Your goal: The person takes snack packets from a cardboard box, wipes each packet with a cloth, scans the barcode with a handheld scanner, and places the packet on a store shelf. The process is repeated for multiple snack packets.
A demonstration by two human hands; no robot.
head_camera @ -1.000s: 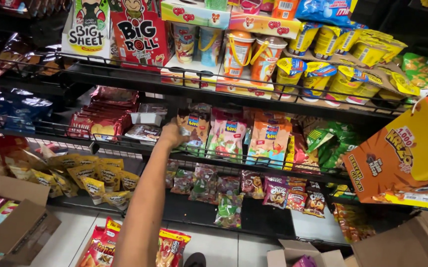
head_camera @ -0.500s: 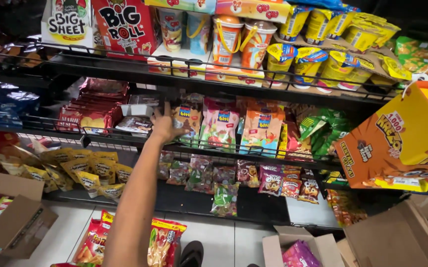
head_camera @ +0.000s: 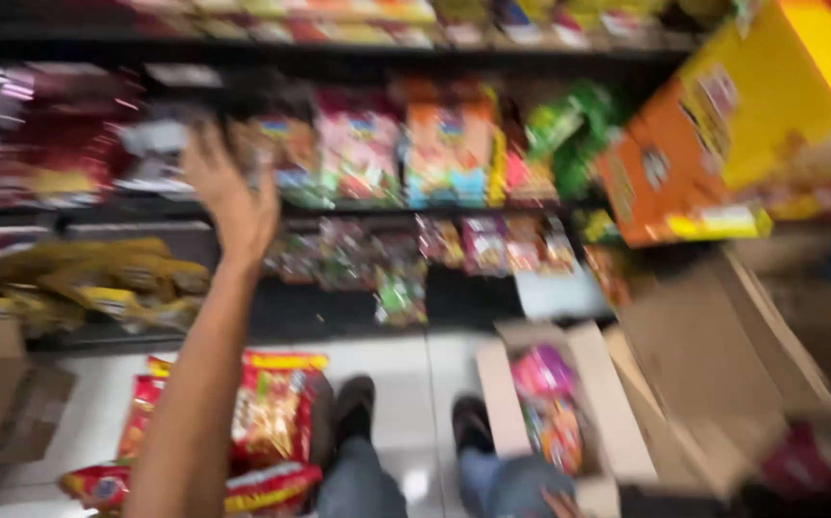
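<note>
- Nearest me, my two dark shoes (head_camera: 353, 411) stand on the pale tiled floor (head_camera: 435, 369), one on each side of a gap.
- Just left of them lies a heap of red and yellow snack bags (head_camera: 272, 412); the blur hides their number.
- Right of my feet sits one open brown cardboard box (head_camera: 593, 403) with pink and orange packets (head_camera: 545, 393) inside, uncounted.
- My left hand (head_camera: 228, 197) is raised at the end of my bare arm, fingers (head_camera: 200, 153) loosely spread, holding nothing that I can make out.
- It hovers in front of the middle wire shelf (head_camera: 99, 206), right by the colourful hanging snack packets (head_camera: 377, 153); whether it touches one I cannot tell.
- One big orange and yellow carton (head_camera: 723, 144) fills the upper right.
- My right hand is out of sight.
</note>
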